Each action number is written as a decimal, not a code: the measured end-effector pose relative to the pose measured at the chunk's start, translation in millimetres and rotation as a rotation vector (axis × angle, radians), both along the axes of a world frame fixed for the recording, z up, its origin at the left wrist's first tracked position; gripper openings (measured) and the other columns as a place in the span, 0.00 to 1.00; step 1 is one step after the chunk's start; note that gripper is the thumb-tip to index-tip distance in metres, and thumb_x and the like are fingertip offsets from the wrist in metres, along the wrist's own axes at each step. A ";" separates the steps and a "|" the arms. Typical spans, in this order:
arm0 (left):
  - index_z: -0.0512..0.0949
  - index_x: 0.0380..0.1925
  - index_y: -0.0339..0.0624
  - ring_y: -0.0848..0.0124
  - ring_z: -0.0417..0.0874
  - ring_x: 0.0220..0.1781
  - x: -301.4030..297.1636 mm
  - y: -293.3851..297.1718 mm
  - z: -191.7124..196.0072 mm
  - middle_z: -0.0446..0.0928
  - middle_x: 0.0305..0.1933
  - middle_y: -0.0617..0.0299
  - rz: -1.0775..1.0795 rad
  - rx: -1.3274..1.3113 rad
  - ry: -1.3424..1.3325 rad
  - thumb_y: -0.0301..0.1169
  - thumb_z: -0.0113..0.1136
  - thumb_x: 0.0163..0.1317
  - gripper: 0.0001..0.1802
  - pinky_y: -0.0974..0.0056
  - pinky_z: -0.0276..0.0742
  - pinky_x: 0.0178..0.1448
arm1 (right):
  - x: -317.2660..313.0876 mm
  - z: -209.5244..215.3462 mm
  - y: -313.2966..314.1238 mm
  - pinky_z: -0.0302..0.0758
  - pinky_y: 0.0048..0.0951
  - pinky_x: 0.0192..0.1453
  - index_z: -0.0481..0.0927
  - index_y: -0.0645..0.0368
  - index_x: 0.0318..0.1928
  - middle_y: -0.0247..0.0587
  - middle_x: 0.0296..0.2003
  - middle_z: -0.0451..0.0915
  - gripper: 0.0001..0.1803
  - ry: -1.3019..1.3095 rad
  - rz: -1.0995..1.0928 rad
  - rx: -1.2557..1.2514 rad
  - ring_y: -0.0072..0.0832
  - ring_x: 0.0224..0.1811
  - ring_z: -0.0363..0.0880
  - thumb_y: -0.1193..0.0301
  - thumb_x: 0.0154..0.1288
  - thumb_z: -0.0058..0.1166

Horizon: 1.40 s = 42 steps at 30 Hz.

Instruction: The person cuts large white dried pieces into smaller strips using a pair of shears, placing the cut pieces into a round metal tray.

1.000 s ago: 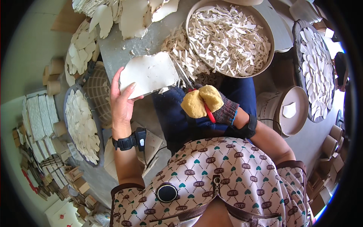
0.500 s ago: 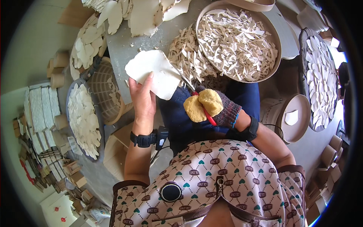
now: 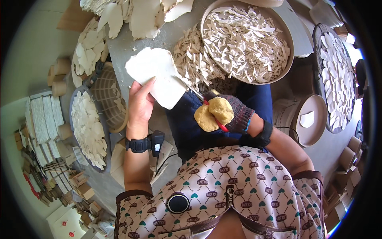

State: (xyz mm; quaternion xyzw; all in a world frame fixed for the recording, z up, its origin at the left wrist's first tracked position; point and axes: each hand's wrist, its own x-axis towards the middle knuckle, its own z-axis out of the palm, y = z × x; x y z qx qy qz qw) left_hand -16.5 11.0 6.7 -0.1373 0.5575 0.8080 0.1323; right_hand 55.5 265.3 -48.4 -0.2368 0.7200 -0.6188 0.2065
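My left hand [image 3: 140,106] holds a large flat pale slab [image 3: 159,75] by its lower left edge, just above my lap. My right hand [image 3: 223,112], in a dark knit glove with yellow pads, grips a red-handled knife [image 3: 201,97]. The blade's tip lies against the slab's right side. A heap of pale cut strips [image 3: 195,59] lies just beyond the blade on the grey work surface [image 3: 119,51].
A big round basket [image 3: 286,59] full of cut strips stands at the far centre. Round trays of flat pieces [image 3: 89,127] sit at left and another [image 3: 338,71] at right. A woven basket [image 3: 107,95] is beside my left hand. Stacks of pale blocks [image 3: 39,119] line the left floor.
My left hand has carried the slab rightward and nearer to the knife. The slab has turned, and the blade now touches its right side.
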 end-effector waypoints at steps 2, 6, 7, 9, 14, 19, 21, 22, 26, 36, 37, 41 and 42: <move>0.71 0.49 0.33 0.68 0.75 0.51 4.0 -6.2 5.2 0.75 0.49 0.55 -0.033 -0.011 0.192 0.18 0.52 0.57 0.18 0.64 0.69 0.58 | -0.7 -5.0 2.1 0.74 0.31 0.49 0.74 0.60 0.43 0.44 0.41 0.78 0.14 0.306 0.042 0.180 0.33 0.42 0.78 0.68 0.58 0.54; 0.80 0.36 0.42 0.61 0.66 0.63 -0.1 -8.5 15.8 0.72 0.55 0.55 -0.247 -0.675 0.900 0.22 0.65 0.44 0.15 0.59 0.63 0.65 | 13.5 -42.3 -11.2 0.71 0.34 0.58 0.72 0.67 0.49 0.45 0.47 0.76 0.15 -1.134 0.059 -1.161 0.33 0.49 0.76 0.71 0.65 0.47; 0.82 0.28 0.49 0.58 0.59 0.67 -0.7 -11.7 12.1 0.69 0.58 0.55 -0.208 -0.941 0.954 0.24 0.68 0.36 0.14 0.58 0.59 0.67 | 15.8 -41.5 -17.2 0.70 0.34 0.59 0.71 0.68 0.49 0.46 0.48 0.75 0.16 -0.725 0.004 -0.964 0.34 0.50 0.75 0.70 0.65 0.47; 0.82 0.25 0.52 0.56 0.57 0.68 4.6 -9.6 14.3 0.67 0.60 0.57 -0.180 -1.085 0.985 0.26 0.68 0.39 0.10 0.57 0.57 0.68 | 16.6 -44.2 -27.3 0.69 0.34 0.60 0.70 0.68 0.51 0.47 0.50 0.74 0.17 -0.689 0.036 -1.077 0.33 0.52 0.74 0.70 0.65 0.47; 0.83 0.24 0.49 0.56 0.55 0.69 11.8 -9.0 11.6 0.67 0.60 0.54 -0.166 -1.076 1.030 0.26 0.60 0.48 0.04 0.55 0.52 0.69 | 11.1 -22.4 -26.1 0.67 0.33 0.62 0.68 0.67 0.54 0.48 0.52 0.72 0.19 -0.365 0.025 -0.646 0.33 0.54 0.72 0.69 0.66 0.45; 0.83 0.25 0.49 0.53 0.56 0.68 10.3 -6.6 9.2 0.68 0.59 0.54 -0.230 -1.167 1.095 0.29 0.59 0.50 0.05 0.54 0.51 0.70 | 4.7 -1.8 -23.7 0.70 0.26 0.56 0.73 0.66 0.47 0.43 0.45 0.77 0.12 -1.223 0.209 -1.362 0.28 0.49 0.75 0.75 0.66 0.44; 0.83 0.26 0.52 0.53 0.57 0.68 10.3 -5.9 10.3 0.69 0.59 0.56 -0.226 -1.171 1.083 0.30 0.60 0.48 0.05 0.54 0.52 0.69 | 5.6 -4.3 -23.0 0.71 0.26 0.55 0.74 0.67 0.46 0.42 0.45 0.78 0.11 -0.691 0.100 -0.990 0.26 0.48 0.76 0.75 0.66 0.44; 0.84 0.27 0.54 0.53 0.57 0.67 10.2 -5.4 10.9 0.69 0.58 0.59 -0.219 -1.177 1.071 0.30 0.62 0.47 0.06 0.54 0.54 0.69 | 7.0 -6.2 -23.1 0.72 0.25 0.54 0.74 0.67 0.46 0.42 0.44 0.78 0.11 -0.427 0.064 -0.797 0.26 0.48 0.76 0.75 0.66 0.45; 0.84 0.26 0.54 0.53 0.57 0.67 9.2 -5.2 8.1 0.70 0.58 0.59 -0.235 -1.136 1.047 0.30 0.61 0.47 0.06 0.54 0.53 0.69 | 15.0 -12.4 -24.4 0.73 0.26 0.53 0.74 0.67 0.45 0.43 0.43 0.78 0.11 -0.848 0.046 -1.120 0.26 0.47 0.77 0.75 0.65 0.46; 0.83 0.24 0.52 0.53 0.55 0.68 10.8 1.4 3.8 0.70 0.57 0.58 -0.298 -1.043 1.049 0.30 0.60 0.49 0.04 0.54 0.54 0.69 | 2.4 -6.4 -22.7 0.73 0.30 0.52 0.74 0.67 0.45 0.46 0.42 0.78 0.12 -0.123 -0.043 -0.562 0.34 0.46 0.77 0.73 0.63 0.49; 0.83 0.24 0.52 0.54 0.56 0.69 11.0 2.0 2.9 0.70 0.57 0.58 -0.271 -1.025 1.036 0.29 0.60 0.49 0.04 0.54 0.54 0.69 | 3.5 -4.2 -22.8 0.72 0.31 0.54 0.72 0.67 0.47 0.46 0.44 0.77 0.13 -0.113 -0.049 -0.562 0.32 0.47 0.77 0.73 0.63 0.48; 0.83 0.28 0.49 0.56 0.58 0.67 15.7 1.1 -1.6 0.71 0.57 0.58 -0.226 -1.000 1.014 0.27 0.61 0.49 0.06 0.56 0.55 0.68 | 7.8 10.8 -24.2 0.76 0.26 0.44 0.76 0.67 0.39 0.42 0.34 0.80 0.11 -0.934 -0.084 -1.030 0.28 0.38 0.79 0.71 0.64 0.47; 0.82 0.31 0.46 0.58 0.60 0.67 16.3 2.6 0.5 0.71 0.57 0.57 -0.213 -0.921 0.932 0.26 0.61 0.50 0.06 0.57 0.56 0.68 | 8.3 2.4 -24.5 0.76 0.26 0.44 0.76 0.67 0.39 0.42 0.34 0.80 0.11 -0.933 -0.084 -1.030 0.28 0.38 0.79 0.71 0.64 0.47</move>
